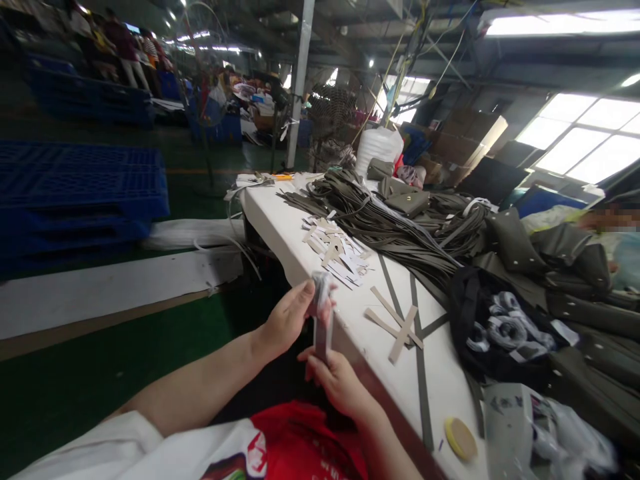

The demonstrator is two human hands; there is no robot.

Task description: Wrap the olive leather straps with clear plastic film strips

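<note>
Between both hands is a narrow dark strip [322, 337] with a clear, shiny wrapping at its upper part, held upright beside the table edge. My left hand [291, 313] is closed on the wrapped upper end, thumb pressed against it. Lower down, my right hand [336, 381] pinches the bottom end of the strip. On the white table [350, 337] close by lie several beige strips [403, 335], crossed over one another, and a pile of small beige and white pieces [336, 250]. Motion blurs the wrapped end.
Long dark straps [380, 220] are heaped across the table. A black bag [463, 320] holds white rolls. A yellow-edged round roll [461, 439] lies near the front, beside clear plastic packaging [510, 427]. Blue pallets [80, 193] stand left; people [123, 47] are far behind.
</note>
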